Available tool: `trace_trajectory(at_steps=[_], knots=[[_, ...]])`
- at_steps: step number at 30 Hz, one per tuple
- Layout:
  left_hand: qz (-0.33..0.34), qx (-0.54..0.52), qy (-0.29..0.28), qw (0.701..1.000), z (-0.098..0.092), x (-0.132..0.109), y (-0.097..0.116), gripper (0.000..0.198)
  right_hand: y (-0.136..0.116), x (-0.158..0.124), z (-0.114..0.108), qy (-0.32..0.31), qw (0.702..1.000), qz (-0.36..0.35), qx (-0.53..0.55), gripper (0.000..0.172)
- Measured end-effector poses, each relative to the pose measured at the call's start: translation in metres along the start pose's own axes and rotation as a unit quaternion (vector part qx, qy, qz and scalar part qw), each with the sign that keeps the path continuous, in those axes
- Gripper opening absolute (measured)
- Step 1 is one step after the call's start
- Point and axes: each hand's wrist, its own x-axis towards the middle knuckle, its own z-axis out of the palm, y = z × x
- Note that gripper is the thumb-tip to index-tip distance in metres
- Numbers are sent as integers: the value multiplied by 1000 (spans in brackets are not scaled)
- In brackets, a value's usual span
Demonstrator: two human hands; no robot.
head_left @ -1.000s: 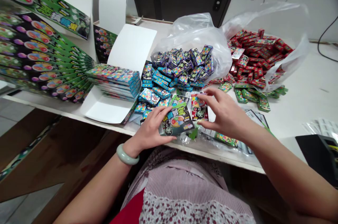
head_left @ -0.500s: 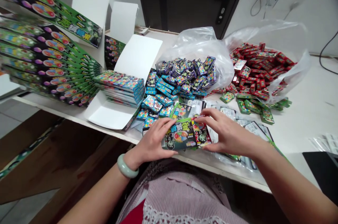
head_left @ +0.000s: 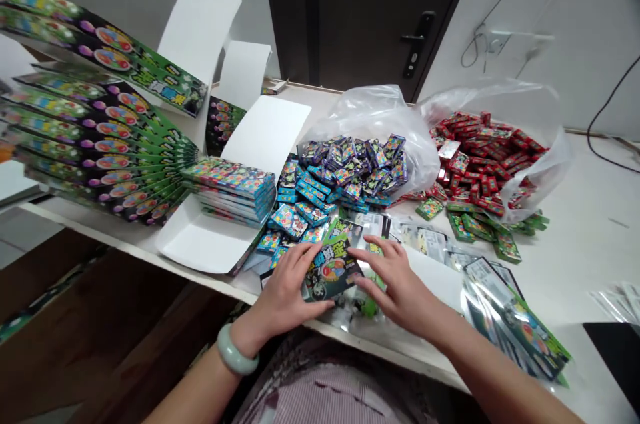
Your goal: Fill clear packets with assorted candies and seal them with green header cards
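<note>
My left hand (head_left: 285, 292), with a pale green bangle on its wrist, grips the left side of a green and black printed packet (head_left: 331, 271) near the table's front edge. My right hand (head_left: 395, 287) has its fingers closed over the packet's right side, pressing it down. The small red box seen a moment ago is hidden, either inside the packet or under my right hand. Just behind lies a heap of small blue boxes (head_left: 345, 167) spilling from a clear plastic bag.
An open white carton (head_left: 210, 244) holding stacked blue packs stands at the left, beside a fan of flat green cartons (head_left: 100, 144). A bag of small red boxes (head_left: 480, 151) lies at the back right, small green boxes (head_left: 475, 227) in front of it. Flat clear packets (head_left: 505, 314) lie at the right.
My right hand brought the small red box against the green packet and slid it out of sight. My head has tilted up, so the table sits lower in view.
</note>
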Motion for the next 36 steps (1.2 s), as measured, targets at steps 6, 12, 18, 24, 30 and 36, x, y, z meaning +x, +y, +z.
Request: trace_trajectory(at_steps=[6, 12, 18, 24, 30, 36], knots=[[-22, 16, -1, 1000, -5, -2, -6, 99, 87, 81, -17, 116, 975, 136, -129, 30], [-28, 23, 4, 999, -7, -7, -12, 96, 133, 134, 5, 144, 929, 216, -263, 77], [-35, 22, 9, 999, -9, -11, -24, 95, 143, 132, 6, 189, 940, 239, -156, 42], [-42, 17, 17, 999, -12, -13, -28, 94, 132, 123, -22, 144, 955, 230, -123, 35], [-31, 17, 24, 999, -11, -12, -25, 93, 93, 115, -7, -27, 962, 217, -167, 15], [-31, 16, 7, 999, -15, -17, -24, 89, 90, 103, 4, -91, 964, 218, -118, 35]])
